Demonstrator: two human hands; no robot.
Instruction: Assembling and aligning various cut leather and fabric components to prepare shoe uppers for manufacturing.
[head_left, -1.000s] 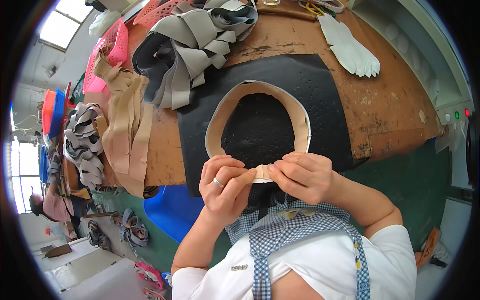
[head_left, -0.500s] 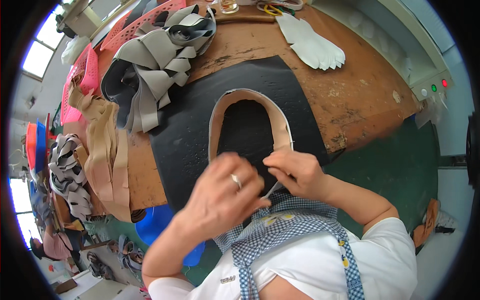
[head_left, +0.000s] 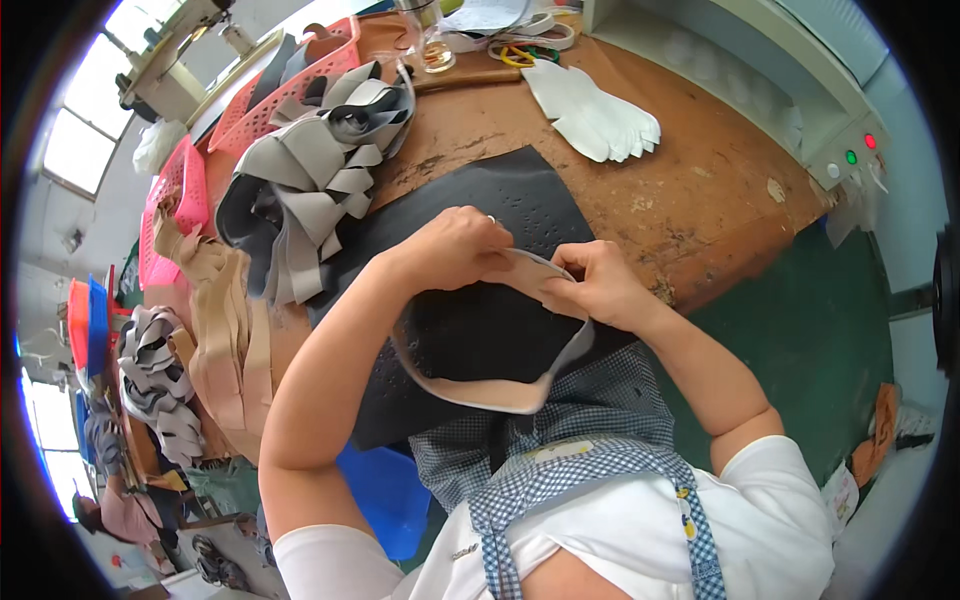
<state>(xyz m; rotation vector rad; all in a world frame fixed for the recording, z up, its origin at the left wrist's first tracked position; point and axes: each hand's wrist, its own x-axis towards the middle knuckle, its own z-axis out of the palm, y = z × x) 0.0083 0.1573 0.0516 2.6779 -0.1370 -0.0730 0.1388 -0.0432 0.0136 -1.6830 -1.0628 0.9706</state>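
A looped strip point(head_left: 480, 393), beige on its inner face and grey outside, stands on edge over a black mat point(head_left: 520, 195). My left hand point(head_left: 455, 250) pinches the strip's far side, fingers closed on its edge. A short way to the right, my right hand point(head_left: 605, 287) grips the same strip between thumb and fingers. A beige stretch of the strip runs between the two hands. Its near part curves toward my checked apron. The fingertips partly cover the edge they hold.
Grey cut strips point(head_left: 300, 170) are heaped left of the mat, beside beige strips point(head_left: 230, 340) and pink baskets point(head_left: 178, 205). White cut pieces point(head_left: 590, 110) lie at the far right, near a glass jar point(head_left: 432, 45) and a machine with buttons point(head_left: 850, 157). A blue bin point(head_left: 385, 500) sits below.
Both hands have moved from the loop's near end to its far side and now grip there. The loop has shifted and changed shape, with a wide bend now nearest me.
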